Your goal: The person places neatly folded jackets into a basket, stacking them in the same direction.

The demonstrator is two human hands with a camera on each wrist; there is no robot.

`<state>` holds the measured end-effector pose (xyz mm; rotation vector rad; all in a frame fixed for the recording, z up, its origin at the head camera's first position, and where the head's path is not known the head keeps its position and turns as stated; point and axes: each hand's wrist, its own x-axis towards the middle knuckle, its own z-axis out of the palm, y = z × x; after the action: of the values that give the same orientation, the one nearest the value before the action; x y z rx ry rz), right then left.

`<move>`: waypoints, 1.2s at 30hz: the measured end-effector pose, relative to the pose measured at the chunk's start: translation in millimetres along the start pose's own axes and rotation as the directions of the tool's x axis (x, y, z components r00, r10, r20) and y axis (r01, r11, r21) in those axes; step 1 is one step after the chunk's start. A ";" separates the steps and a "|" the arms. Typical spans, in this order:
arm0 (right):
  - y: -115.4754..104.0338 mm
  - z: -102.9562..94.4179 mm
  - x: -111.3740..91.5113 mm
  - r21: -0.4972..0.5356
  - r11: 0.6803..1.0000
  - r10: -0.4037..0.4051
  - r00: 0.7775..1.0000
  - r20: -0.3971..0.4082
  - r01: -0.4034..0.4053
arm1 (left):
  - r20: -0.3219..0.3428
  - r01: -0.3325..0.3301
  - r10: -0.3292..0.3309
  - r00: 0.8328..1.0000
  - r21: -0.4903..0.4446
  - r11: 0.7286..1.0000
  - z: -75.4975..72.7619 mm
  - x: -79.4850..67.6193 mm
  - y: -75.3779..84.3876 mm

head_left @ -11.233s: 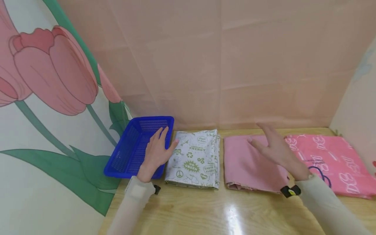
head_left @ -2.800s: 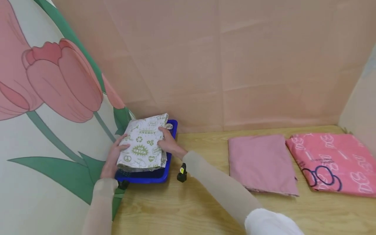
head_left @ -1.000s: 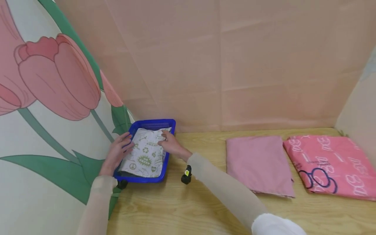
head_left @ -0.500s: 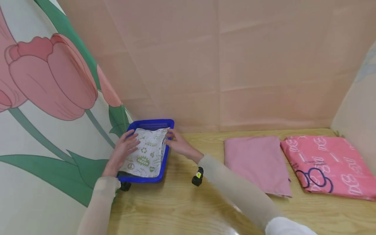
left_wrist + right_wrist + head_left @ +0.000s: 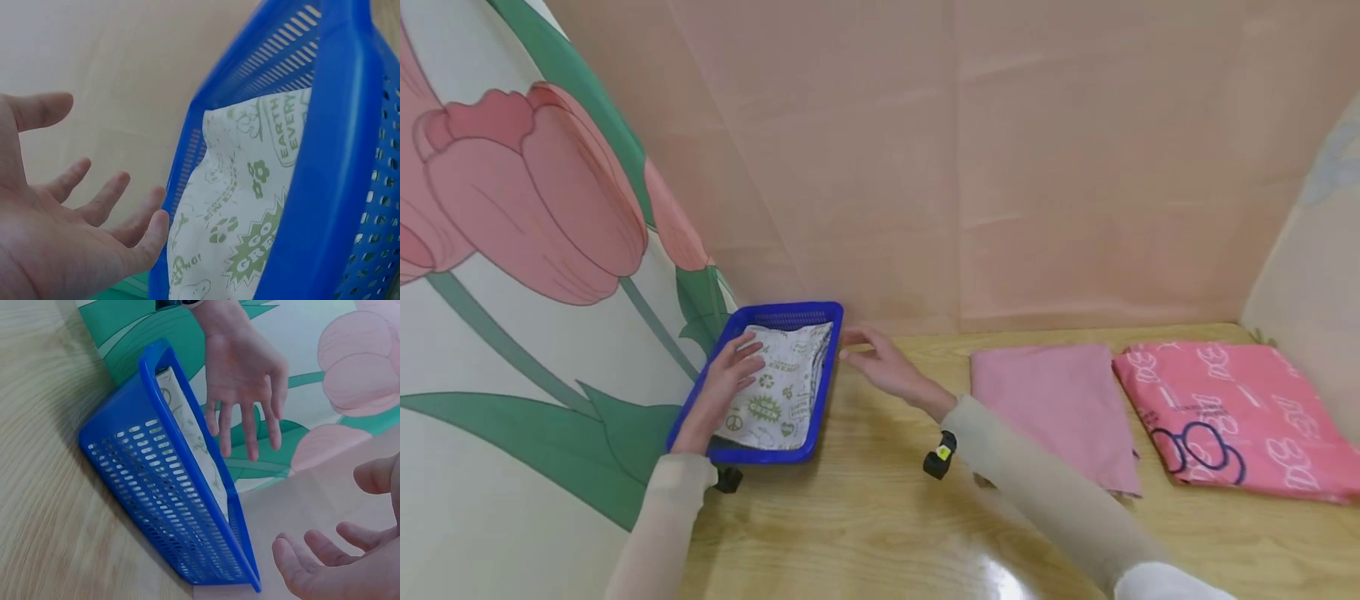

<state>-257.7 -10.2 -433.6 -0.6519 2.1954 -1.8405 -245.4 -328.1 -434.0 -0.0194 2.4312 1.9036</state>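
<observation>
A folded white cloth with green print (image 5: 775, 387) lies inside the blue plastic basket (image 5: 820, 417). My left hand (image 5: 722, 387), fingers spread and relaxed, hovers over the basket's left side and holds nothing. In the left wrist view its palm (image 5: 69, 237) shows bare beside the basket rim (image 5: 337, 162). My right hand (image 5: 891, 371) is just right of the basket, fingers loosely bent, with nothing in it. The right wrist view shows both hands apart from the basket's slotted side (image 5: 156, 469).
A folded plain pink cloth (image 5: 1045, 400) lies on the wooden table (image 5: 850, 533), partly behind the right sleeve. Right of it is a folded bright pink cloth with white letters and a dark blue bow (image 5: 1247, 417). Walls (image 5: 865, 167) stand behind and at both sides.
The white printed cloth went from the table into the basket, and the hands let go of it. Over the last second the right hand has moved right, clear of the basket.
</observation>
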 end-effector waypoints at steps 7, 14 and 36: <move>-1.2 -18.4 -17.8 -0.006 1.000 0.010 1.000 -0.002 -0.010 | 0.015 -0.040 0.039 0.999 0.041 0.998 13.2 -4.3 3.6; 7.2 -32.7 -38.5 -0.024 1.000 0.004 1.000 -0.023 -0.005 | 0.072 -0.032 0.036 0.997 -0.048 0.998 29.3 -9.8 6.5; 37.9 -86.4 -97.3 -0.207 0.975 -0.102 0.987 -0.122 0.075 | 0.060 -0.183 0.183 0.981 0.008 0.983 85.0 -25.2 10.4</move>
<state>-216.3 115.0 -465.0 -0.6938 2.5023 -1.7631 -217.7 -243.7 -442.9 0.2664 2.4839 1.9270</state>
